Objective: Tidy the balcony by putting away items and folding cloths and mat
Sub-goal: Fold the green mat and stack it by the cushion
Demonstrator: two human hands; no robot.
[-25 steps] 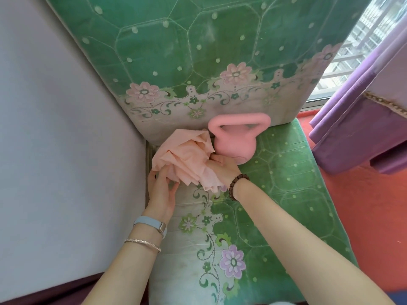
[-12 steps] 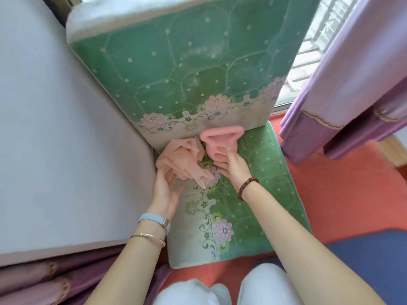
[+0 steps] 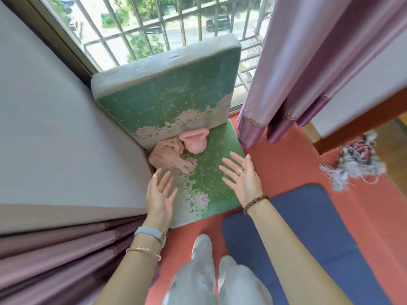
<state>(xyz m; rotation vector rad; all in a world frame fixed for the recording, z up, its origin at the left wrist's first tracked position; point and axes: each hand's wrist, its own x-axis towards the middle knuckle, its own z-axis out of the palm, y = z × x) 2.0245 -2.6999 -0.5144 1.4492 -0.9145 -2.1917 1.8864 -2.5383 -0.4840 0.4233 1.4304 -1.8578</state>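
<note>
Both hands are empty, each grip spread wide with fingers apart: the left hand hovers palm-up over the near left edge of the green cushion, and the right hand hovers palm-up over its near right edge. Neither touches anything. On the far part of the cushion seat, a crumpled pink cloth lies against the left wall, touching the pink kettlebell just to its right; the kettlebell stands upright against the raised cushion back, which leans on the barred window. A pale watch band and a thin bracelet circle the left wrist; a bead bracelet circles the right. To the right, purple curtains hang to the red floor. A blue mat lies flat on the near right floor, and a tangled fringed cloth sits well apart on the far right.
</note>
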